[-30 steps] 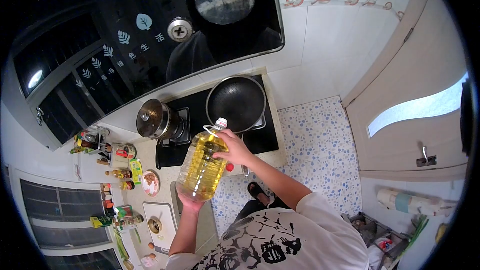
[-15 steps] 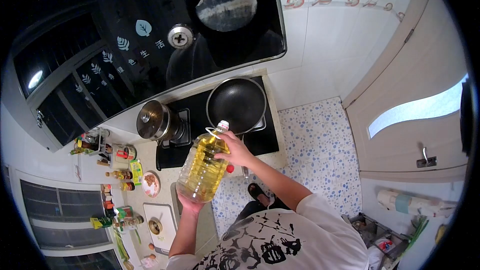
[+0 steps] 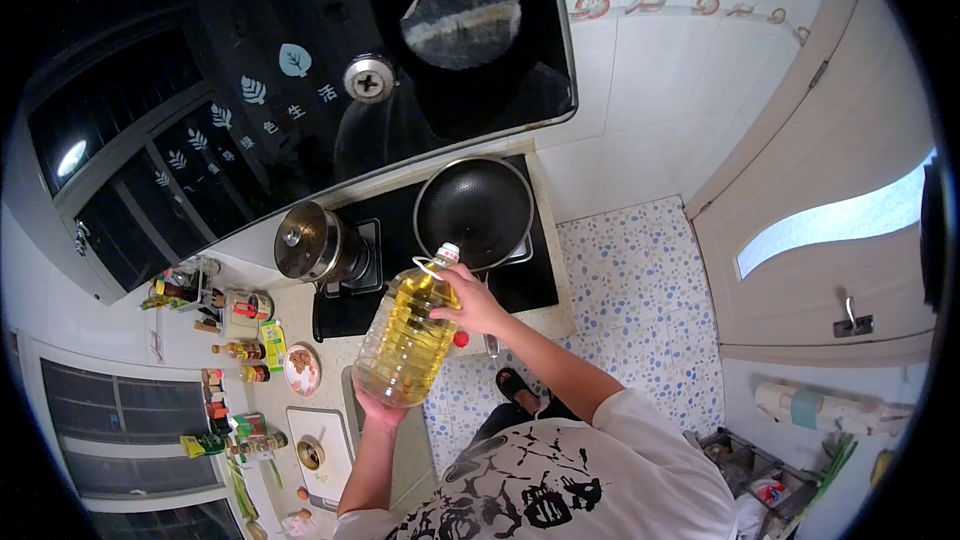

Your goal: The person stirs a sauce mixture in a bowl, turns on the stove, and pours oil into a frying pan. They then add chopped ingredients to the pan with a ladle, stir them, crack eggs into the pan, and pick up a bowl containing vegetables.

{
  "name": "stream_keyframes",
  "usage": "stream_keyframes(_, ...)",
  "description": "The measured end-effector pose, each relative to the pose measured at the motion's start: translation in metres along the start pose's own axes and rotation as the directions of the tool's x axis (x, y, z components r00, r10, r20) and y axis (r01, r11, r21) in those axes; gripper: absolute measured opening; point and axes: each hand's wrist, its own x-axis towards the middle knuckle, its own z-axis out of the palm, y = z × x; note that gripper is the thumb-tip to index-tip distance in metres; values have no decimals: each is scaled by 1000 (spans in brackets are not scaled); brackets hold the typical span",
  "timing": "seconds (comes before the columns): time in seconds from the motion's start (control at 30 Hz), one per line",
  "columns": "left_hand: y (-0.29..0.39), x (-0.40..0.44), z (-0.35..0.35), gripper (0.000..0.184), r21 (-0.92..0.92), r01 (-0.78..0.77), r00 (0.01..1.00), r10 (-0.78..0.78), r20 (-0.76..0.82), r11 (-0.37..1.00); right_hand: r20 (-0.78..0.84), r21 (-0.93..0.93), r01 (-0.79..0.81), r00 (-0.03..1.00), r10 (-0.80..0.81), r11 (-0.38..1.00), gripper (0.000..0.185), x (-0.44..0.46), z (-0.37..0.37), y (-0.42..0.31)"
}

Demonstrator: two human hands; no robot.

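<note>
A large bottle (image 3: 405, 340) of yellow oil is held in both hands, tilted, with its neck end at the near rim of the dark pan (image 3: 473, 205). The bottle is gripped just below the neck by the right hand (image 3: 474, 304), its fingers closed around the plastic, while the base is cupped by the left hand (image 3: 384, 410). The step in hand is judged to be the aiming of the mouth at the pan — whether any oil is flowing cannot be told. For a controlled tilt, the base would need to be raised slowly and the neck kept steady over the pan, since so full a bottle could surge.

The pan is set on the black stove (image 3: 533, 285), with a lidded pot (image 3: 310, 240) beside it. A small red object (image 3: 461, 339) is seen near the bottle — perhaps its cap. On the counter, a plate (image 3: 289, 370) of food and a white board (image 3: 337, 440) bearing a metal bowl (image 3: 310, 454) are placed.
</note>
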Motion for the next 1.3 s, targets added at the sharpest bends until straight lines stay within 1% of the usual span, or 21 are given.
stream_keyframes(0.23, -1, 5, -12, 88, 53, -34, 999, 32, 38, 998, 2, 15, -7, 1000, 7, 1000, 78, -1, 0, 0)
stream_keyframes(0.33, -2, 8, -12, 88, 51, -37, 998, 34, 59, 998, 11, 18, -14, 1000, 14, 1000, 78, 0, -1, -1)
stream_keyframes(0.53, -2, 11, -19, 85, -19, -16, 999, 17, 30, 1000, 14, 17, -12, 1000, 12, 1000, 77, 1, -5, -5)
stream_keyframes(0.73, -2, 16, -22, 86, -34, -33, 998, 34, 46, 999, 21, 9, -19, 1000, 19, 1000, 77, 3, -6, -6)
stream_keyframes(0.87, 0, 19, -29, 86, 8, -44, 997, 43, 61, 999, 29, 8, -37, 999, 37, 999, 77, 3, -6, -6)
stream_keyframes(0.93, 0, 18, -23, 86, 5, -37, 997, 37, 65, 999, 25, 6, -35, 999, 35, 999, 77, 2, -7, -6)
stream_keyframes(1.03, -1, 10, -5, 75, 26, -44, 997, 43, 66, 999, 10, 2, -7, 1000, 7, 1000, 78, 2, -5, -3)
stream_keyframes(1.1, -2, 8, -1, 75, 33, -45, 998, 44, 50, 998, -10, -8, 21, 1000, -21, 1000, 78, 3, -4, -1)
stream_keyframes(1.23, -3, 9, 2, 76, 19, -50, 997, 49, 51, 999, 2, -1, 1, 1000, -1, 1000, 78, 2, -4, -3)
stream_keyframes(1.3, -6, 18, -5, 81, 11, -77, 995, 76, 65, 997, -2, -11, -2, 1000, 2, 1000, 78, 3, -4, -10)
